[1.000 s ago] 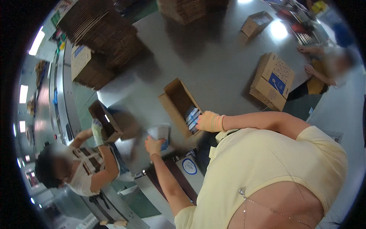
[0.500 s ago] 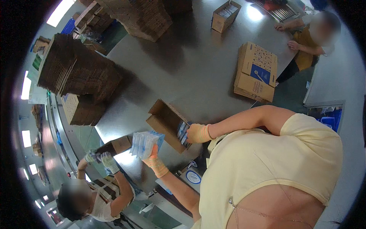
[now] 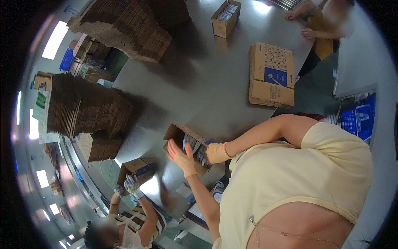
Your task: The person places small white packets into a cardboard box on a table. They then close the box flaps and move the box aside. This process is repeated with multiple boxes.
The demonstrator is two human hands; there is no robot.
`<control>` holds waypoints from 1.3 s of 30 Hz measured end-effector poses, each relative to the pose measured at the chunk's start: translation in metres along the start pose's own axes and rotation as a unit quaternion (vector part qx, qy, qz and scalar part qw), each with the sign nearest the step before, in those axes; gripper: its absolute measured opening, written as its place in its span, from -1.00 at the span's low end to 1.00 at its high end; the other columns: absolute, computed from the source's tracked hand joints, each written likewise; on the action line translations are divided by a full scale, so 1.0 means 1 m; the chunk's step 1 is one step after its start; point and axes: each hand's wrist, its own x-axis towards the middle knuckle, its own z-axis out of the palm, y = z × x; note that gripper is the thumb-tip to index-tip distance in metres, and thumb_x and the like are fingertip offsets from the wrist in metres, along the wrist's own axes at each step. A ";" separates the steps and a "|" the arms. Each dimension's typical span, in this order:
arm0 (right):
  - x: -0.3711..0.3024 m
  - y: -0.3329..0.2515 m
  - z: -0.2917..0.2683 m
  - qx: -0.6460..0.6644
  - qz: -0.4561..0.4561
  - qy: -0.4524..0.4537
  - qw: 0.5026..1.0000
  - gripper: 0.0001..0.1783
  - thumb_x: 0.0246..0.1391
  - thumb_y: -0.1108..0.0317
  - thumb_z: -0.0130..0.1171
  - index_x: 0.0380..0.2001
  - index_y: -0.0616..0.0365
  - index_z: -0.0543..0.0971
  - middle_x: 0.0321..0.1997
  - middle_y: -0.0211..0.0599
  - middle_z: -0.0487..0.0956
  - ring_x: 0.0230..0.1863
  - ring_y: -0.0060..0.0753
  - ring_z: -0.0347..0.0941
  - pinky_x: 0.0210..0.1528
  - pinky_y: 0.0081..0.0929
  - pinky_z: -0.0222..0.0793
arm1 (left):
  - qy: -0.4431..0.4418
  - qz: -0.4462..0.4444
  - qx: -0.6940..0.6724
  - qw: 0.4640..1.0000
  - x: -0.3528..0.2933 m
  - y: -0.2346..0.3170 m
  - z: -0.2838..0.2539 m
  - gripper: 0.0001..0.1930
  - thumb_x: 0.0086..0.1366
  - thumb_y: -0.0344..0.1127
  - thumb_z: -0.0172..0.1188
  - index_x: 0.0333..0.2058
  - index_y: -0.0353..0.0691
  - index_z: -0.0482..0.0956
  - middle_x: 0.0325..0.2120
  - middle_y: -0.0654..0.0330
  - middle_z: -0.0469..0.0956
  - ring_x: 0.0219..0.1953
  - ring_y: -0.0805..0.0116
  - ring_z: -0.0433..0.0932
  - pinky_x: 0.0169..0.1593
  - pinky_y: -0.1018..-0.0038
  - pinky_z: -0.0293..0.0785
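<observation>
An open brown cardboard box [image 3: 200,169] stands near the table edge in front of me, with several thin pale-blue and white packets [image 3: 196,148] on edge inside it. My left hand [image 3: 182,158] is held over the box's left side, fingers stretched and thumb apart, with nothing in it. At the box's right side is my right hand [image 3: 217,153], in a pale orange knit glove, right beside the packets. Its fingertips are hidden at the box rim, so I cannot see whether they grip.
To the left, a co-worker's gloved hands [image 3: 132,185] are on another open box [image 3: 139,168]. Stacks of flattened cartons [image 3: 85,106] rise at far left. A printed carton stack [image 3: 271,76] and a filled box [image 3: 226,18] stand farther back; another person's hands [image 3: 307,33] rest at the right edge.
The packets that my left hand held are out of it, and more packets now show in the box. That hand has moved right and opened. The view has shifted slightly.
</observation>
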 end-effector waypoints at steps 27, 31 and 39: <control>0.003 -0.005 -0.012 -0.101 -0.023 -0.027 0.994 -0.82 -0.03 0.37 0.12 -0.29 0.01 0.56 -0.31 -0.39 0.57 -0.16 -0.29 0.49 -0.24 -0.32 0.44 | 0.048 -0.568 0.233 0.788 -0.426 -0.035 -0.183 -0.71 0.11 -0.44 0.16 -0.14 -0.31 0.54 -0.24 -0.08 0.55 -0.15 -0.05 0.51 -0.05 0.17 0.44; 0.005 -0.009 -0.016 -0.115 -0.013 -0.054 0.992 -0.78 -0.04 0.38 0.15 -0.25 0.01 0.55 -0.29 -0.40 0.56 -0.12 -0.30 0.47 -0.22 -0.35 0.43 | -0.207 -0.707 0.220 0.640 -0.514 -0.019 -0.201 -0.53 -0.11 -0.19 0.40 -0.13 -0.03 0.56 -0.17 0.10 0.58 -0.11 0.03 0.54 -0.03 0.17 0.48; 0.008 -0.011 -0.020 -0.096 0.012 -0.070 0.993 -0.79 -0.02 0.37 0.15 -0.25 0.02 0.56 -0.26 -0.37 0.57 -0.10 -0.30 0.48 -0.18 -0.34 0.44 | 0.106 -0.566 -0.134 0.807 -0.427 -0.103 -0.179 -0.64 0.04 -0.12 0.37 -0.47 -0.32 0.50 -0.53 0.26 0.48 -0.45 0.46 0.37 -0.37 0.46 0.34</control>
